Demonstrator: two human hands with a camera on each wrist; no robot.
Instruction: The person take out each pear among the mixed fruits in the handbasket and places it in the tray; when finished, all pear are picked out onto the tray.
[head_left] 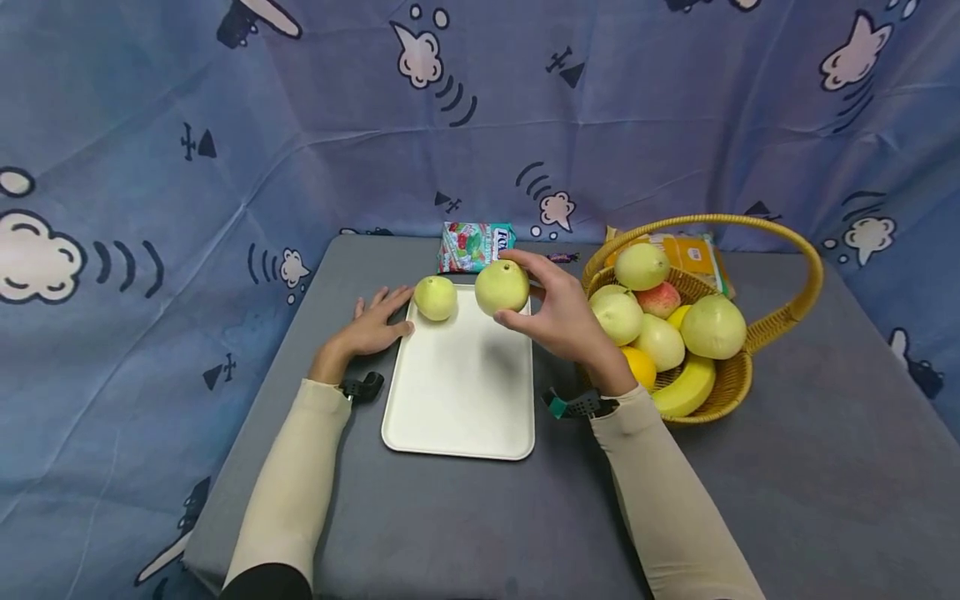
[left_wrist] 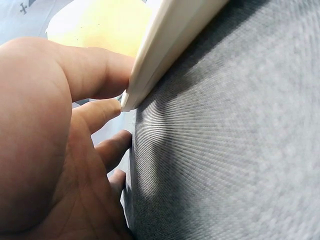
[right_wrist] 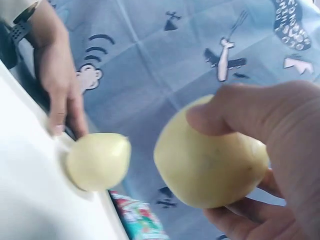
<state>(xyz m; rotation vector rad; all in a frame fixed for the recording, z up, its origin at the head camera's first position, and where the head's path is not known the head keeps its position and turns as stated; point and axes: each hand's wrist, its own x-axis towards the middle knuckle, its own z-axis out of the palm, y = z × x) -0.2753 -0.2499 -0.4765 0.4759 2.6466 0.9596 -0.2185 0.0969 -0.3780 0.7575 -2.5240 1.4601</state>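
Note:
A yellow-green pear (head_left: pixel 502 287) is up over the far right part of a white tray (head_left: pixel 459 400), its shadow falling on the tray. My right hand (head_left: pixel 558 312) grips it from the right; in the right wrist view the thumb lies over the pear (right_wrist: pixel 210 157) and the fingers curl beneath. A second pear (head_left: pixel 435 298) sits at the tray's far left corner. Beside that corner my left hand (head_left: pixel 375 323) rests with fingers spread, thumb and fingertip touching the tray's edge (left_wrist: pixel 150 55) in the left wrist view.
A yellow wicker basket (head_left: pixel 738 387) with a tall handle stands right of the tray, filled with pears, a banana (head_left: pixel 686 388), an orange fruit and a red fruit. A teal snack packet (head_left: pixel 472 247) lies behind the tray, an orange packet (head_left: pixel 693 257) behind the basket. A patterned curtain backs the grey table.

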